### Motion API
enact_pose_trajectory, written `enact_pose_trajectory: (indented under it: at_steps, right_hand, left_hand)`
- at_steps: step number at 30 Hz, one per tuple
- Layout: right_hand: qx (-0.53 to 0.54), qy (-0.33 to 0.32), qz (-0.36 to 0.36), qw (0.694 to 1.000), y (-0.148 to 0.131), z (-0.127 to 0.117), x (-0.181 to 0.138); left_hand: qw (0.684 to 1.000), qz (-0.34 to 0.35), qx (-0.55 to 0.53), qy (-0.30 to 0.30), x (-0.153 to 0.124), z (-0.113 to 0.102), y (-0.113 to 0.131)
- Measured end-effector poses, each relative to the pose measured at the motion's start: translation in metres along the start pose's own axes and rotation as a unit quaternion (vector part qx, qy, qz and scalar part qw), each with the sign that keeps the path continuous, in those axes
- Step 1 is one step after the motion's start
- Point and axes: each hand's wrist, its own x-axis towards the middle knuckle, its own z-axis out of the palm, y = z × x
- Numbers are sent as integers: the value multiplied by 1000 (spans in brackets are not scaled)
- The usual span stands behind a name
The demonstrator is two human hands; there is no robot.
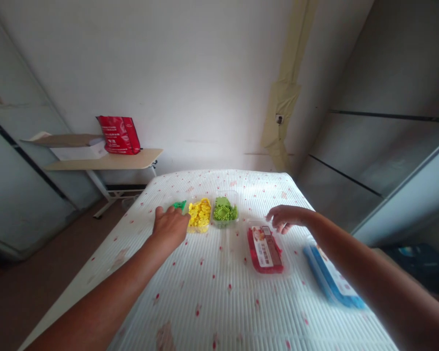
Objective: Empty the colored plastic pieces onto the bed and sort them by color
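My left hand (171, 225) lies over a clear plastic box of dark green pieces (180, 204), its fingers and thumb spread across the box and gripping it; most of the box is hidden under the hand. Just right of it stands a clear box of yellow pieces (199, 213), followed by a box of light green pieces (225, 210). My right hand (288, 217) hovers by the far right corner of a clear box of red pieces (265, 249) with a white label. Its fingers are loosely bent and apart, with nothing visible in them.
A blue labelled pack (331, 278) lies under my right forearm. The table (212, 312) has a ribbed white cover with red spots. Left behind it, a side table (131, 160) bears a red bag (120, 136) and a white box (78, 150). Grey cabinets (380, 87) stand right.
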Motion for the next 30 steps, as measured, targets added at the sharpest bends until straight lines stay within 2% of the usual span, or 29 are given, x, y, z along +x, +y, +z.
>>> enact_pose_trajectory:
  at_steps: [3,5,11,16,22,27,30]
  right_hand:
    - [60,-3,-15,998,2,0,3]
    - [103,20,-21,994,5,-5,5]
    - [164,200,8,966,24,-43,15]
    - [161,288,38,943,49,-80,19]
    - [142,329,65,931,78,-101,8]
    - [88,331,67,937,86,-106,-3]
    - [21,328,58,943,87,-105,-5]
  left_hand:
    - [1000,0,-7,-11,1,0,-1]
    - [1000,-8,-8,-16,0,1,-3]
    - [1000,-16,-3,-4,-11,-3,-4]
    - [999,-32,3,-5,-13,-6,-5]
    - [998,-50,5,-39,-10,3,-12]
    - [998,-55,0,-41,-16,7,-16]
    - [998,-62,1,-32,-23,4,-21]
